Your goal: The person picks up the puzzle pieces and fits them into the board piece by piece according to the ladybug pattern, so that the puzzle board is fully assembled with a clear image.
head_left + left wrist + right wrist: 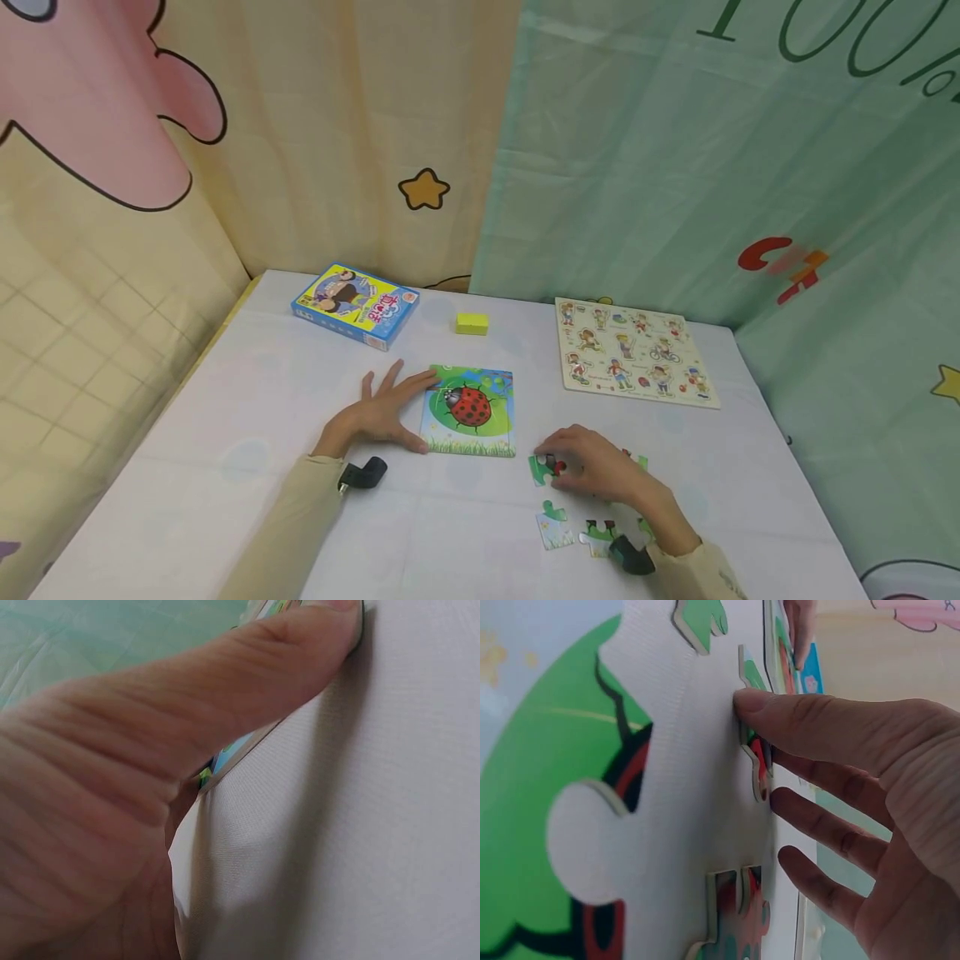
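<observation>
A square ladybug picture board [491, 429] lies flat on the white table. My left hand [382, 412] spreads its fingers along the board's left side, with a fingertip at the upper corner and the thumb at the lower one. In the left wrist view the thumb [247, 675] stretches along the board's edge. To the right, my right hand [592, 462] pinches a green and red jigsaw piece [540, 472] between thumb and fingers, low over the table. Several loose pieces lie under and in front of this hand, including a grass piece [553, 533] and a black-legged piece [598, 540], partly hidden by the hand and wrist.
A blue and yellow box [356, 304] lies at the back left. Beside it is a small yellow block [472, 323]. A wooden board with printed children's figures [633, 392] lies at the back right. Curtains [360, 167] hang behind the white table [420, 533].
</observation>
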Available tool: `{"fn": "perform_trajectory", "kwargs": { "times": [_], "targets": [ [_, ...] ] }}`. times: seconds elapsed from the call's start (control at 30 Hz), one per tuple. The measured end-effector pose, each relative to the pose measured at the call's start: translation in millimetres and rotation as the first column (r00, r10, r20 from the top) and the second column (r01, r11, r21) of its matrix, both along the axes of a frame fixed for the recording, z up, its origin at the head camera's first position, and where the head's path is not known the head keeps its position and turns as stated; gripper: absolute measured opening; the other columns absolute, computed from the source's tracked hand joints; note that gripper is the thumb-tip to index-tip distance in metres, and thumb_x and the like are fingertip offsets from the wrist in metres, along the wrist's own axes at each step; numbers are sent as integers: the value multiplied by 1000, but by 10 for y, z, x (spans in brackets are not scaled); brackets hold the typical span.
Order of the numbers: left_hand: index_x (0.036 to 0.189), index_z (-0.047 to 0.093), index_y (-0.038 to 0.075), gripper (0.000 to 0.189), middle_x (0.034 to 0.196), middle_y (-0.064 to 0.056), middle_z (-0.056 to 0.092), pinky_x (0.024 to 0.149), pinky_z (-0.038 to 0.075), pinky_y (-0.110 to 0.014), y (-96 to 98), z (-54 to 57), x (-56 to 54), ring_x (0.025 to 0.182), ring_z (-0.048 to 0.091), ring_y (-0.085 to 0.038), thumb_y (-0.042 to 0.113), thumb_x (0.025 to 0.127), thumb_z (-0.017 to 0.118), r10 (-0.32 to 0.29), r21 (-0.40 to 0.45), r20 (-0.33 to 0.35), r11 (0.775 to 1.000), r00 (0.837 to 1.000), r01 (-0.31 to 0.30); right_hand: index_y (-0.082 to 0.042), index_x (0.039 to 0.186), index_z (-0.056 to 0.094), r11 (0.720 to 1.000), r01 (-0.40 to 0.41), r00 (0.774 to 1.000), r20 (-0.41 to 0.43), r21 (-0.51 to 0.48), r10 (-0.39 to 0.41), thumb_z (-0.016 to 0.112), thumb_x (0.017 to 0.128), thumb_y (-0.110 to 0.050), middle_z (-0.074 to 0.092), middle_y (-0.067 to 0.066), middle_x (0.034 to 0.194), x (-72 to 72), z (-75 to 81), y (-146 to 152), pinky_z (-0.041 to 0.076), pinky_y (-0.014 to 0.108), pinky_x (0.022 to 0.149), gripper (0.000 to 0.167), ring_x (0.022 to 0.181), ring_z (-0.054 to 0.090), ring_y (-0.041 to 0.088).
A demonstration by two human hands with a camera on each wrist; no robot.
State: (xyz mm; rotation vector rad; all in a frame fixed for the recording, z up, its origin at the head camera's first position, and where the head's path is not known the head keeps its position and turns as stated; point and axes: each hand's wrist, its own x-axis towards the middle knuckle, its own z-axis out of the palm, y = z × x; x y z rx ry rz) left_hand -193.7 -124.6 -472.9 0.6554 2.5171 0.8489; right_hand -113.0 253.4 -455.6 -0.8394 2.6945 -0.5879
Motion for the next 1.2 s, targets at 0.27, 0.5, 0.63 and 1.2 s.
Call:
{"fn": "perform_trajectory", "kwargs": {
  "times": [0.27,0.5,0.63,1.2],
  "targets": [
    [158,30,24,113,169,-3,18,112,-16,-73,-3,-13,-7,154,-12,-43,45,66,92,-1,-3,-7,1000,1000,1,-20,118,73,1000,-2,1000,-10,-10,2,79,87,-22,69,-9,119,1,-11,-25,52,40,99,32,112,62,13],
    [158,30,24,113,169,-3,18,112,-16,-73,-1,-12,-11,153,-12,-43,45,66,92,3,-2,-2,1000,1000,-3,-20,110,73,1000,-2,1000,-29,2,2,79,87,-22,67,-8,117,-6,10,-51,52,40,99,24,110,61,13],
    [158,30,24,113,169,-3,18,112,-17,-73,0,-17,-9,154,-12,-42,44,66,92,8,-2,5,1000,1000,-8,-20,109,73,1000,-7,999,-53,-23,6,78,87,-22,66,-9,115,-15,24,-84,52,40,99,22,110,61,12],
    [158,31,24,112,168,-3,19,111,-16,-74,3,-21,-2,153,-12,-43,44,66,92,6,7,8,1000,1000,-6,-16,112,74,996,-79,987,-140,-36,73,76,90,-28,66,-5,112,-313,135,-589,55,33,91,25,100,61,8]
  ]
}}
